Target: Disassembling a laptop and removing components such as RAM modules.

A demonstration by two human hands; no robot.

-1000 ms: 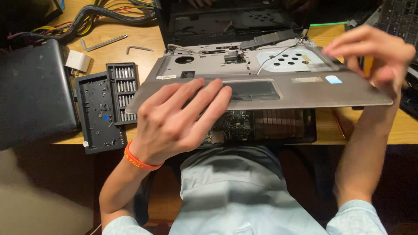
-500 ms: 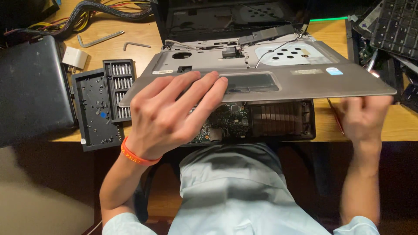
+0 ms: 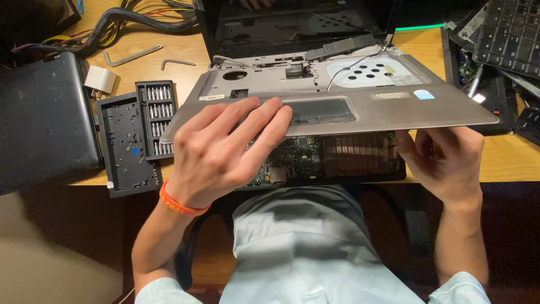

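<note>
At the centre of the frame, the left hand (image 3: 225, 149) lies with fingers spread on the lifted laptop cover (image 3: 343, 107); the right hand (image 3: 447, 160) seemingly grips its underside. A thin wire (image 3: 343, 67) could snag and tear.

My left hand (image 3: 222, 152) lies flat on the front edge of the grey laptop cover (image 3: 337, 98), fingers spread beside the touchpad (image 3: 319, 110). My right hand (image 3: 444, 160) is under the cover's front right corner, and seems to grip it from below, though it is blurred. The cover is tilted up off the laptop base (image 3: 332, 160), baring the circuit board. A black screwdriver bit case (image 3: 138, 135) lies open to the left on the wooden table (image 3: 506, 163).
</note>
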